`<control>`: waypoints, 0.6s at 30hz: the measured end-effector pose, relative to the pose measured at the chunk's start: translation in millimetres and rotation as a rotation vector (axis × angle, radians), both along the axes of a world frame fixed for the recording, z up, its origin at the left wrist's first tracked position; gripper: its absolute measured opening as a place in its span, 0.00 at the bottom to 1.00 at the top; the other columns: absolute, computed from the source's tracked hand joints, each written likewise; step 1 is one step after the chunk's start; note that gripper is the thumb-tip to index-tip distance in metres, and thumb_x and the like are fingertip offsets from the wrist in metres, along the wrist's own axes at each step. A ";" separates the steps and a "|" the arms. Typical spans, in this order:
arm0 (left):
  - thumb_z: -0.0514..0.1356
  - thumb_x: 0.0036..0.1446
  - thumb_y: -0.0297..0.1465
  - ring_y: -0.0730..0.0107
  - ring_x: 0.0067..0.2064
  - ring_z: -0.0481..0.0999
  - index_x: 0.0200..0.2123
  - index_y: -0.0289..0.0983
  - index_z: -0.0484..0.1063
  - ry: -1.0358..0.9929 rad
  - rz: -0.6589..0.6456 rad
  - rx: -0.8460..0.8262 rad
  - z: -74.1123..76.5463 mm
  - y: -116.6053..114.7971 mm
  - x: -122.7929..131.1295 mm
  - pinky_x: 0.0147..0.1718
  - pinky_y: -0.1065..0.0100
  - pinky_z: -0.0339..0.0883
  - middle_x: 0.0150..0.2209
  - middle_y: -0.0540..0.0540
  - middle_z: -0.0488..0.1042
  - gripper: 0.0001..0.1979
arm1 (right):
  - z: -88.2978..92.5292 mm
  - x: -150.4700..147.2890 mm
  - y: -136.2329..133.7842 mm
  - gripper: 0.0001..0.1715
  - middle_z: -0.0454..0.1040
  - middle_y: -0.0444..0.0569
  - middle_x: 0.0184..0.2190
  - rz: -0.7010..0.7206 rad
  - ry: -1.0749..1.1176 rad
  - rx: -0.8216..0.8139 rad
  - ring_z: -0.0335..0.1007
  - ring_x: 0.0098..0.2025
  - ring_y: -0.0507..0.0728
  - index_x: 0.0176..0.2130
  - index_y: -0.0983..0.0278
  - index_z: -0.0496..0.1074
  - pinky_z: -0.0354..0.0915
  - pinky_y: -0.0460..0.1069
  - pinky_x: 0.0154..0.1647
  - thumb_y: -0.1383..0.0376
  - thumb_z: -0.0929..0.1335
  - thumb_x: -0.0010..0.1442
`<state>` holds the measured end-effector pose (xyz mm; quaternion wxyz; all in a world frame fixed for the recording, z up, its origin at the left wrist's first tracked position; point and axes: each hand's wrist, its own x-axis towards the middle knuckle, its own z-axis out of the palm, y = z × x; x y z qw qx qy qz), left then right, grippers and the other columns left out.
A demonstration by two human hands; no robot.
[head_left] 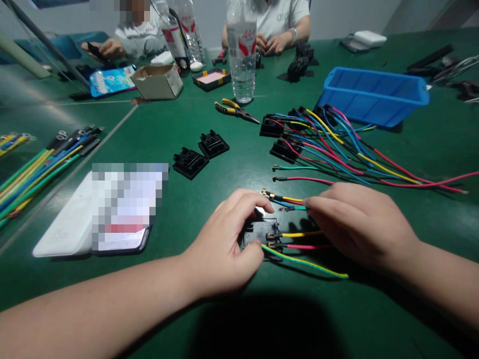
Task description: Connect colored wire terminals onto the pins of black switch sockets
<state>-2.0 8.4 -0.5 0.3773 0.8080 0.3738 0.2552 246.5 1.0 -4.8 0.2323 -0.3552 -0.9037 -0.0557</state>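
My left hand (222, 242) grips a black plastic housing (262, 229) flat on the table, its thumb on the near side and fingers curled over the far side. A yellow wire (301, 234) and a red wire (305, 246) run out of the housing's right side, their metal ends seated in it. From beside my left thumb a green-yellow wire (307, 262) trails off to the right. Just right of the housing, my right hand (361, 219) pinches several thin wires (290, 201) with brass terminals pointing left. Its fingertips are partly hidden.
Two more black housings (190, 162) lie beyond my left hand, near yellow-handled pliers (235, 110). Wired housings (286, 147) and loose wires spread before a blue bin (374, 94). Phones (67, 219) and a wire bundle (45, 169) lie left. A bottle (242, 60) stands ahead; two people sit opposite.
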 end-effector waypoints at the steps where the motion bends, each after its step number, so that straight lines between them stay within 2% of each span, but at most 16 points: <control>1: 0.53 0.47 0.24 0.60 0.48 0.67 0.47 0.39 0.64 0.012 -0.014 0.006 0.0 -0.3 0.1 0.48 0.59 0.62 0.48 0.44 0.66 0.21 | 0.4 -0.1 -1.0 0.10 0.72 0.47 0.27 0.010 0.001 -0.011 0.62 0.26 0.54 0.44 0.63 0.69 0.56 0.49 0.25 0.71 0.61 0.65; 4: 0.54 0.44 0.24 0.56 0.52 0.66 0.49 0.41 0.62 0.062 -0.052 0.008 -0.6 -1.6 0.9 0.50 0.55 0.60 0.51 0.44 0.66 0.25 | 0.9 -1.2 -1.9 0.09 0.71 0.46 0.26 0.029 0.011 -0.009 0.61 0.25 0.52 0.44 0.63 0.68 0.55 0.47 0.23 0.71 0.61 0.65; 7: 0.53 0.43 0.22 0.57 0.49 0.67 0.53 0.42 0.57 0.087 -0.016 -0.027 -2.6 -3.7 1.7 0.50 0.53 0.61 0.50 0.44 0.65 0.30 | 1.1 -1.9 -1.5 0.07 0.69 0.46 0.26 0.082 0.001 -0.005 0.60 0.25 0.51 0.44 0.65 0.65 0.55 0.47 0.24 0.72 0.62 0.65; 12: 0.53 0.44 0.21 0.62 0.48 0.68 0.52 0.43 0.52 0.015 0.050 -0.049 -6.3 -5.8 1.6 0.49 0.57 0.63 0.49 0.45 0.64 0.30 | 1.0 -0.4 -3.4 0.11 0.72 0.51 0.30 0.142 -0.011 -0.037 0.62 0.28 0.52 0.48 0.67 0.65 0.58 0.48 0.27 0.70 0.63 0.65; 18: 0.56 0.48 0.21 0.62 0.50 0.69 0.52 0.43 0.55 0.034 -0.010 -0.037 -4.4 -4.6 2.7 0.50 0.58 0.64 0.49 0.45 0.64 0.27 | 0.8 -1.5 -4.2 0.12 0.75 0.50 0.32 0.143 -0.014 0.021 0.65 0.28 0.53 0.48 0.64 0.66 0.59 0.48 0.27 0.70 0.64 0.64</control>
